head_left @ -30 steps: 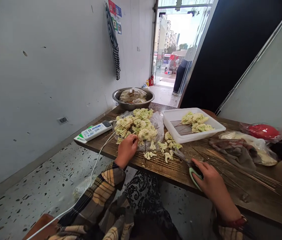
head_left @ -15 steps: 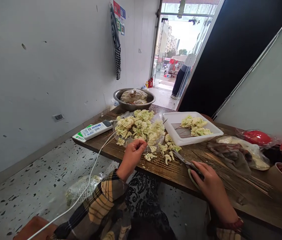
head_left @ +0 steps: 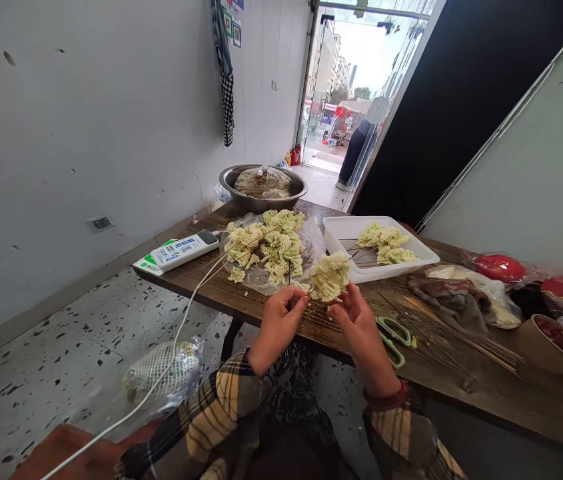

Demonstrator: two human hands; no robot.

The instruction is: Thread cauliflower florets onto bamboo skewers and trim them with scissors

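My left hand (head_left: 281, 327) is closed in a pinch on a thin skewer, which carries a cluster of pale cauliflower (head_left: 330, 277) just beyond the fingertips. From the other side, my right hand (head_left: 361, 330) grips the lower right edge of that cauliflower between thumb and fingers. Scissors with light green handles (head_left: 395, 333) lie on the table beside my right hand, their blades hidden behind it. Past my hands, a pile of cauliflower florets (head_left: 284, 247) rests on a clear plastic bag. A white tray (head_left: 431, 257) to the right holds skewered cauliflower.
A metal basin (head_left: 226, 181) with a plastic bag inside stands at the far end of the wooden table (head_left: 501, 407). A white device (head_left: 186, 248) with a cable lies at the left edge. Bare skewers (head_left: 466, 337), a cloth (head_left: 456, 303) and a paper tub (head_left: 536, 340) are on the right.
My right hand has let go of the scissors and moved left to the cauliflower. My left hand has shifted right, and the skewer now tilts with its cauliflower toward the right.
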